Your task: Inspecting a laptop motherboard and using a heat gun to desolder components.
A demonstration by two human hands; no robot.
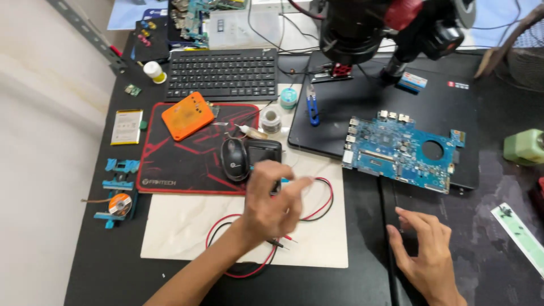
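My left hand [272, 201] is blurred over the lower edge of a small black meter [262, 152] that lies beside a black mouse [233, 160]. Its fingers reach right, close to the meter, and whether they grip anything is unclear. Red and black test leads [323, 207] loop over the white tile [187, 226] under this hand. My right hand [425, 252] rests palm down with fingers apart on the dark mat, holding nothing. A blue circuit board [396, 150] lies above it on a black slab [351, 107].
A red-and-black mouse pad [181, 164] carries an orange device [188, 115]. Behind are a black keyboard [222, 73], blue snips [312, 107] and a microscope head [362, 25] overhanging. A green object [526, 145] sits far right, and a blue holder [119, 195] stands at the left edge.
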